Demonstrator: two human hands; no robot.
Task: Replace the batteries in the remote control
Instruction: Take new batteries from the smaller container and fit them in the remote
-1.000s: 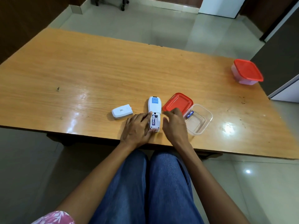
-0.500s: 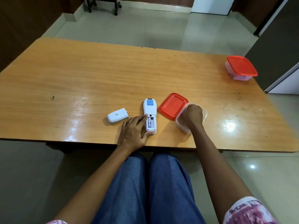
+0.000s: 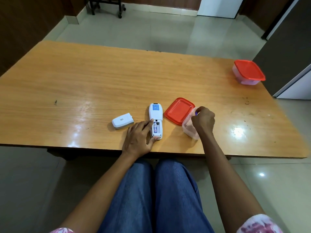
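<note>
The right hand, which a second before was at the remote and then reached down into the box, had now come up a little above the box, and a small blue tip showed between its curled fingertips. I judged this to be a battery, pinched there, though most of it was hidden by the fingers. The left hand had stayed at the near end of the remote, its fingers nearly straight along the left side and the thumb against the end, steadying it and not wrapped round it. The remote lay with its back up, close to the near edge of the table, about in the middle. Its compartment was open: a seated battery filled the left slot, and the right slot looked empty. The cover lay just left of the left hand, and the lid between remote and box. So the task seemed about half done; the picked battery probably belonged in the empty slot, with the correct polarity, and then the cover had to go back.
</note>
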